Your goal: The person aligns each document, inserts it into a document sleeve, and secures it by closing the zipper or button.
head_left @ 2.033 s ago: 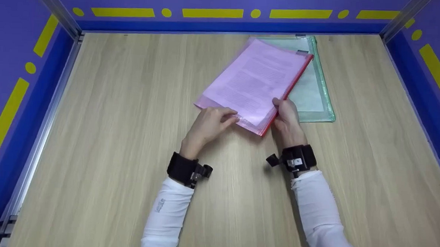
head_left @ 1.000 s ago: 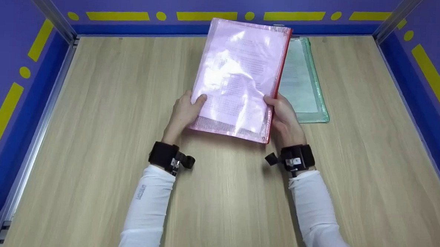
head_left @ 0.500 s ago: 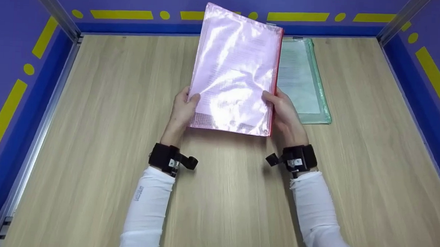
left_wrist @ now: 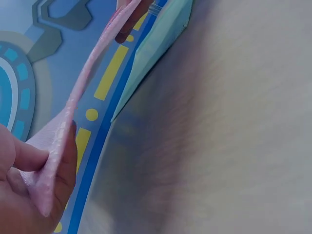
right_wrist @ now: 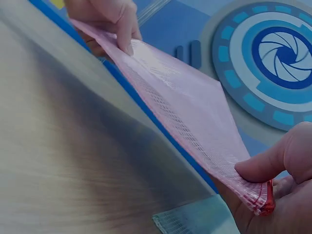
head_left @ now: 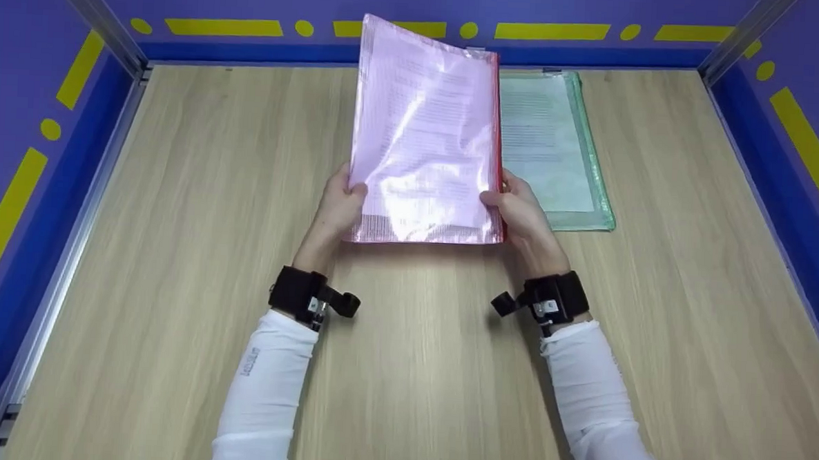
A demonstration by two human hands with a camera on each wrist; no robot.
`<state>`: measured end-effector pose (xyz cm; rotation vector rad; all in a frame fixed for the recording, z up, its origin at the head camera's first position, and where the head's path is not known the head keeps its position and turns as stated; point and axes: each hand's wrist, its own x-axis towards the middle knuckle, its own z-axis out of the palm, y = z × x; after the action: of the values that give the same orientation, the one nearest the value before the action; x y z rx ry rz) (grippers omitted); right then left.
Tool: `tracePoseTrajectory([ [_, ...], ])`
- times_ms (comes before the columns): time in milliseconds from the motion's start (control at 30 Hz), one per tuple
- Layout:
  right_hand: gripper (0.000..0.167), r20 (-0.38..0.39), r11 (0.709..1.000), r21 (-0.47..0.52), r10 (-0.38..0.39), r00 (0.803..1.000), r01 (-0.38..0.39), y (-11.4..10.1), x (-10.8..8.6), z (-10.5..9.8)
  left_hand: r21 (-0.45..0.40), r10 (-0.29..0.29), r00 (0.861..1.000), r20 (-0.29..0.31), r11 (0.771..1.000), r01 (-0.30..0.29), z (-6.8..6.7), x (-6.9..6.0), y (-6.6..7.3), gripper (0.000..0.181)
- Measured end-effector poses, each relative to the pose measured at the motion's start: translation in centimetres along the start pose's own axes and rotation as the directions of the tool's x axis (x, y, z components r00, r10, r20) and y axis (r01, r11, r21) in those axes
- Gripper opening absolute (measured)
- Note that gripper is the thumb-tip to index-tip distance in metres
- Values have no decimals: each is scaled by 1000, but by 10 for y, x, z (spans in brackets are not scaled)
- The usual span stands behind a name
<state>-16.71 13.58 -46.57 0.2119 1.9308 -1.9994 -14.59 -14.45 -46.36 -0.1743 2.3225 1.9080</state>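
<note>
A pink mesh zipper document pouch (head_left: pixel 424 134) with a red edge on its right is held up off the table, tilted toward the head camera. Printed paper shows through its shiny front. My left hand (head_left: pixel 338 203) grips its lower left edge, thumb in front and fingers behind. On the lower right edge my right hand (head_left: pixel 524 211) pinches it the same way, thumb (right_wrist: pixel 263 165) across the front corner. Behind and to the right, a green document pouch (head_left: pixel 551 146) with printed paper inside lies on the table, its left part hidden by the pink one.
The wood-grain table (head_left: pixel 194 248) runs to blue panels (head_left: pixel 252 40) with yellow dashes at the back and both sides. A metal rail (head_left: pixel 100 196) follows the left edge. Each wrist wears a black strap with a small camera (head_left: pixel 344 303).
The pink pouch was slanted over the green one; it has been raised, turned upright and shifted left. My left hand moved from its bottom edge to its left side. The green pouch stays put.
</note>
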Motion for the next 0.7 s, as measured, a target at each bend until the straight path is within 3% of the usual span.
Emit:
tracePoseTrajectory([
  [167, 60, -17, 992, -122, 0, 1000, -2, -3, 4, 6, 39, -71, 997, 5, 997, 71, -8, -1, -2, 58],
  [333, 56, 1, 966, -258, -12, 1000, 12, -4, 11, 15, 59, -141, 989, -49, 988, 144, -14, 3, -4, 58],
  [467, 56, 33, 941, -338, -13, 999, 24, -4, 17, 21, 87, -165, 982, -87, 981, 173, -20, 7, -8, 56],
  [700, 52, 52, 907, -421, 33, 998, -9, -3, 23, 29, 209, -182, 976, -120, 956, 204, -31, 10, -15, 55],
])
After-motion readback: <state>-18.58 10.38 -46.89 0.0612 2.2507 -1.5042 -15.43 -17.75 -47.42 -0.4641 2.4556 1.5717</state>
